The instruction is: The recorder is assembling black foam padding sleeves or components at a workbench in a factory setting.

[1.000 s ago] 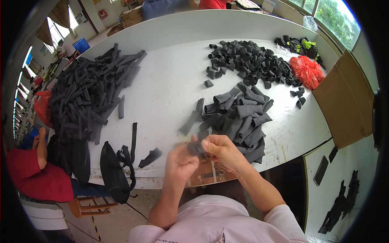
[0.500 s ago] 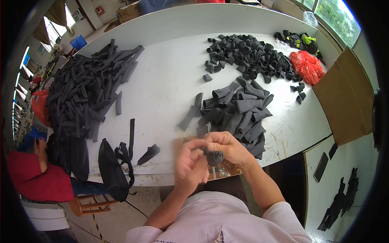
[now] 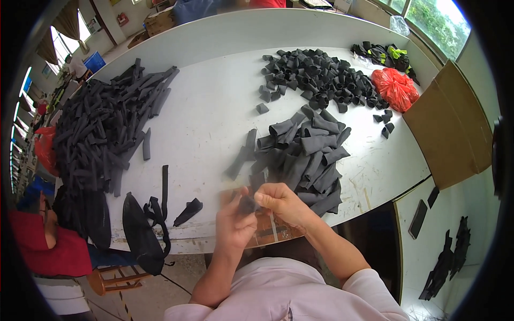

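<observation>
head view, near to far: a small dark grey fabric piece [image 3: 247, 203], soft and crumpled, short and roughly tubular in shape, sits pinched between both hands just above the near edge of the white table [image 3: 209, 123]. left hand [image 3: 234, 219] has fingers curled and clamped on the piece's lower left side; right hand [image 3: 282, 202] has thumb and fingertips closed on its upper right end. how the piece is folded is hard to tell, as the fingers cover much of it. under the hands, a brown worn patch [image 3: 270, 227] on the table edge. left of the hands, a single dark offcut [image 3: 188, 211] lies flat near the edge, and a black strap bundle [image 3: 144, 224] hangs over it. just beyond the right hand, a heap of larger dark grey sleeves [image 3: 305, 155], flattened tubes lying crosswise on one another. far left, a long pile of dark grey strips [image 3: 101, 128]. farther back on the right, a pile of small dark tubes [image 3: 316, 77], short and cut to like length. beside it, a red plastic bag [image 3: 395, 88]. to the right, a brown cardboard sheet [image 3: 447, 125] leans off the table edge.
</observation>
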`<state>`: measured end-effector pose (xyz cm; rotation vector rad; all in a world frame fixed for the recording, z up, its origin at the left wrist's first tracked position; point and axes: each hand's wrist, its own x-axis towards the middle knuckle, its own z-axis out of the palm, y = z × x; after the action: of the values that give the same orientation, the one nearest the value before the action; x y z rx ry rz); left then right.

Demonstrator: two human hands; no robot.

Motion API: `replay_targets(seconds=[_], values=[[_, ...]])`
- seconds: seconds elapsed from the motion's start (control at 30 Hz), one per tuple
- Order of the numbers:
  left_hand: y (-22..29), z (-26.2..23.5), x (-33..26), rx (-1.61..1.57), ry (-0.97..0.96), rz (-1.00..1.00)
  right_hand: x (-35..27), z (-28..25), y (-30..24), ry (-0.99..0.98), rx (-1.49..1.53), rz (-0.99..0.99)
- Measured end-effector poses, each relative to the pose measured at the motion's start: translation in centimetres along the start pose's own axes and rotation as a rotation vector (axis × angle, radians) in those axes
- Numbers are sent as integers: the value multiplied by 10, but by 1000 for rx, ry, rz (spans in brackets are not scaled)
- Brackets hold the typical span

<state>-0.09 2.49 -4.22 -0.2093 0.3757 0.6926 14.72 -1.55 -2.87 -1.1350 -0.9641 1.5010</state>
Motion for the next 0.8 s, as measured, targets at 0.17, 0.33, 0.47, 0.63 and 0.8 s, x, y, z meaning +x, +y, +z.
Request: replay_targets(seconds=[0.17, 0.33, 0.47, 0.63, 0.8], values=[[-19, -11, -10, 568, -155, 130, -13, -8, 26, 2, 192, 30], [-10, 16, -13, 1631, -270, 900, -12, -14, 24, 95, 4, -97], [-12, 25, -14, 1672, -279, 944, -22, -8, -6, 295, -534, -449], [-17, 28, -31, 1285, -125, 819, -26, 7, -47, 49, -1516, -615], [-13, -9, -9, 1135, -234, 471, -21, -10, 25, 164, -1195, -612]])
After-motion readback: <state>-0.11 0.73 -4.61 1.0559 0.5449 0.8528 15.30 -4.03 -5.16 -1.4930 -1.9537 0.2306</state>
